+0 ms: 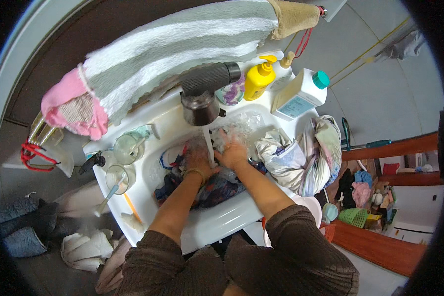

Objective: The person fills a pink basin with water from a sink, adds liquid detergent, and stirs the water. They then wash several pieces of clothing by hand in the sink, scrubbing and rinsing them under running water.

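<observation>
A white washbasin stands before me with dark patterned clothes soaking in it. From the dark faucet a stream of water falls between my hands. My left hand presses on the wet clothes left of the stream; splashing water blurs its fingers, and whether they grip cloth is hidden. To the right of the stream, my right hand is spread in the bubbling water, thumb and fingers apart. A bundle of pale, wet fabric lies over the basin's right rim.
A yellow pump bottle and a white bottle with a green cap stand on the back ledge. Glass cups, one with a toothbrush, sit at left. A striped towel hangs behind the faucet. A pale bucket is below right.
</observation>
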A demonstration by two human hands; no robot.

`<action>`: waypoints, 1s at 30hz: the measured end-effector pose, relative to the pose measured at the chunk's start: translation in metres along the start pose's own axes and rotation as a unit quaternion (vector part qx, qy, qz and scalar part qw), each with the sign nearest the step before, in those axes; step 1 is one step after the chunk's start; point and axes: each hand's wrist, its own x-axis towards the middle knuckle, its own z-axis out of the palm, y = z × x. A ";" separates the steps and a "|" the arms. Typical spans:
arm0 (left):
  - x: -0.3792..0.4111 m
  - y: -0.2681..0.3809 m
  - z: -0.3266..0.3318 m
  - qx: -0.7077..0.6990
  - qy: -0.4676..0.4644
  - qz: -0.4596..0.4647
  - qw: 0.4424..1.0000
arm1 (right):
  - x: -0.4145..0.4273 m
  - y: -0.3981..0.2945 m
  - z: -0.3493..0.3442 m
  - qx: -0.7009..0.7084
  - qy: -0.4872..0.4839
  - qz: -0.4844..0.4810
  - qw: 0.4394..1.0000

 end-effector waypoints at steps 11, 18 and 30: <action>0.004 -0.014 0.001 -0.088 0.107 0.011 0.990 | 0.009 0.015 0.013 0.205 0.287 -0.159 0.922; -0.062 -0.058 -0.053 -0.335 -0.059 0.057 0.938 | -0.096 -0.003 -0.034 0.157 0.295 -0.333 0.882; -0.032 0.008 0.004 0.039 0.017 0.013 0.999 | -0.048 0.009 0.050 0.145 0.197 -0.078 0.966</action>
